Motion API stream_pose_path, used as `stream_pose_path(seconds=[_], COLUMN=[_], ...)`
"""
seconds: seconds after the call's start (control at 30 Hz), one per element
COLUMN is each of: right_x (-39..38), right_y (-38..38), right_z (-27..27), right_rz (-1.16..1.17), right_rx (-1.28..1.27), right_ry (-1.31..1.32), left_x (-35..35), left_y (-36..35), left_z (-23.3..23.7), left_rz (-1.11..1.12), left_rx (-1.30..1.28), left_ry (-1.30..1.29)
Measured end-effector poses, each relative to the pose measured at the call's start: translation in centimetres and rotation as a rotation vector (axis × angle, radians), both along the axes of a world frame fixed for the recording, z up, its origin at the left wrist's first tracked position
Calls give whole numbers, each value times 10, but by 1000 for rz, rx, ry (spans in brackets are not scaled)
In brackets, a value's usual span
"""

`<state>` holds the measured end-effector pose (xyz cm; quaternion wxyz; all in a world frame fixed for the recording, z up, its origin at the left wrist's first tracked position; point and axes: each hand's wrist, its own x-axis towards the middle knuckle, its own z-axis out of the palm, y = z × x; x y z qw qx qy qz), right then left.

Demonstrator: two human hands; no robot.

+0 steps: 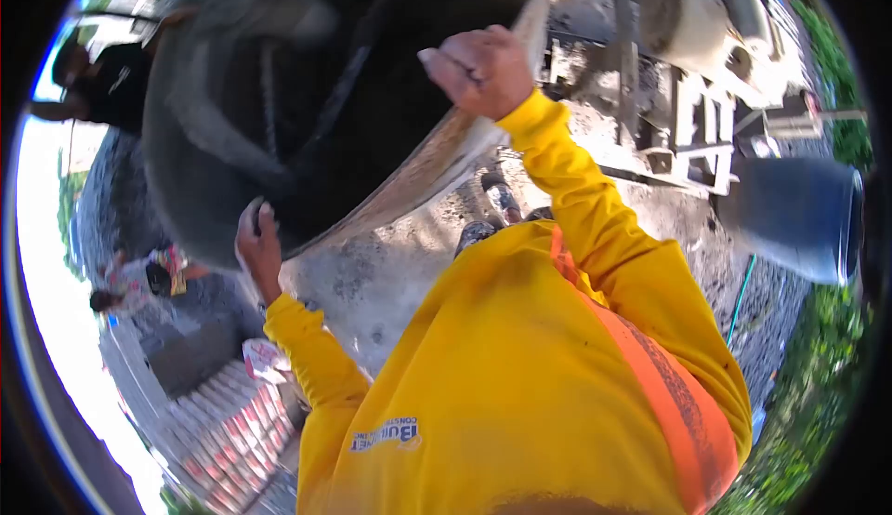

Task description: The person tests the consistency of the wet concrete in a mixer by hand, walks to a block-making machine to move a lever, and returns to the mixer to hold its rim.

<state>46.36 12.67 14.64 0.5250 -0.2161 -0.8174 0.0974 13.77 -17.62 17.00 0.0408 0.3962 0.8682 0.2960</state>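
A large round drum (pixel 307 78) fills the upper left of the head view. It looks like a concrete mixer drum, dark inside with raised bars and a pale, crusted outer wall. My left hand (pixel 259 244) is closed at the drum's lower rim, its thumb on the inner side. Higher up and to the right, my right hand (pixel 481 71) is closed over the near rim. Both sleeves are yellow. Across the drum, a person in a black shirt (pixel 116 83) reaches an arm to its far edge.
A second person (pixel 139 281) is farther off at left. Stacked pieces with red ends (pixel 237 431) lie lower left. At right are a wooden frame (pixel 692 134), a pale drum (pixel 683 13), a blue barrel (pixel 790 213) and a thin green hose (pixel 741 301). Rough grey ground (pixel 362 283) lies below.
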Motion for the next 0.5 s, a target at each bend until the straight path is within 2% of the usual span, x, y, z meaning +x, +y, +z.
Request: stream_pose_path(seconds=[0.17, 0.27, 0.37, 0.5], right_x=[-4, -5, -8, -9], right_y=[-3, -4, -6, -4], right_z=[11, 9, 11, 6], right_rz=[24, 9, -26, -77], right_rx=[-10, 15, 4, -3], right_ry=[47, 21, 14, 5], left_x=[15, 18, 0, -54], left_y=[1, -5, -19, -36], left_z=[6, 12, 21, 24], left_rz=[96, 91, 145, 211], left_rx=[48, 361, 524, 498], left_ry=[281, 105, 58, 112])
